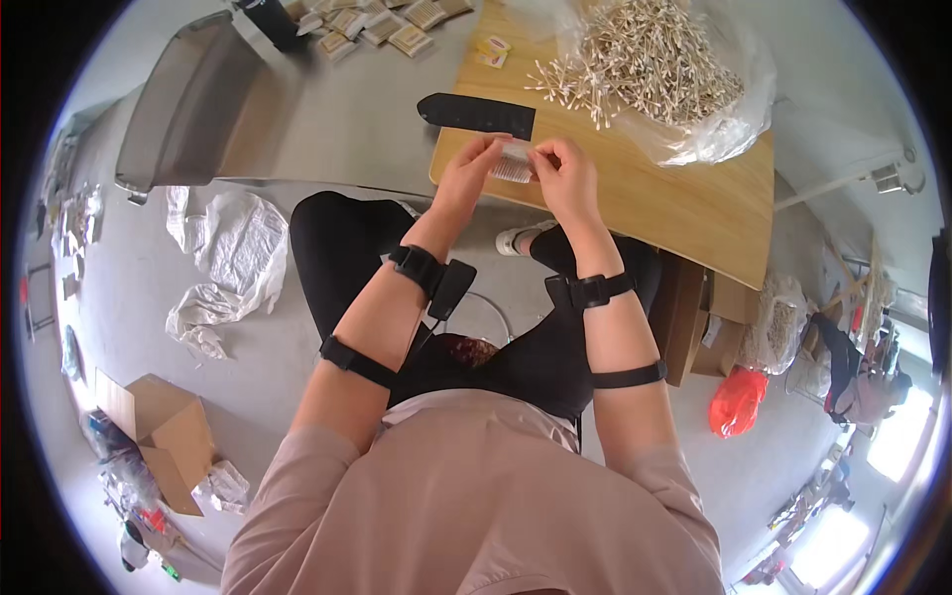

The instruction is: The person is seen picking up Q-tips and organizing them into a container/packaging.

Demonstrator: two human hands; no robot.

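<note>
A small clear packet of cotton swabs [512,166] is held up between my two hands, over the near edge of the wooden table [684,213]. My left hand [469,178] pinches its left side with the fingers closed. On the opposite side, my right hand [567,178] grips the packet between thumb and fingertips. Just beyond my hands lies a flat black strip [476,114] with one rounded end. A large heap of loose cotton swabs [659,64] sits in a clear plastic bag [729,134] at the far right of the table.
Several filled swab packets [382,25] lie at the back of the grey surface [337,119], near a black container [270,22]. A small yellow-and-white card [493,52] rests by the swab heap. On the floor are white plastic sheeting [238,248], an open cardboard box [164,426] and a red bag [737,402].
</note>
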